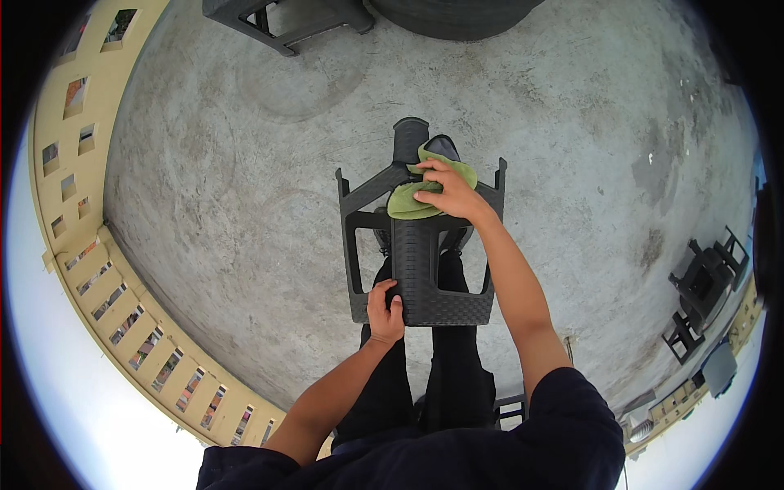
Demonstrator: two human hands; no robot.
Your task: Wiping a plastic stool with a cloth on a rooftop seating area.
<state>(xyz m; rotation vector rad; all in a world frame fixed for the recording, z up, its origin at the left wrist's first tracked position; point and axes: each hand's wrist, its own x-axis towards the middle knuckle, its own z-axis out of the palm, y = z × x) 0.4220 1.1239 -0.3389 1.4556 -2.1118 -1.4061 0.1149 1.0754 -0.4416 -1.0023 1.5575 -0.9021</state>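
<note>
A dark grey plastic stool (414,269) with a woven-pattern surface is tilted in front of my legs, its legs pointing away from me. My left hand (386,311) grips the stool's near edge, left of the middle. Towards the far end, my right hand (450,190) holds a green cloth (414,201) against the stool's leg and brace area. The cloth is bunched, with a dark border and a grey patch showing at its far side. Part of the stool under the cloth is hidden.
On the concrete floor (294,245), another dark plastic stool (269,27) and a large round dark object (456,18) stand at the far side. More dark plastic furniture (704,282) is at the right. A low cream wall with openings (144,318) curves along the left.
</note>
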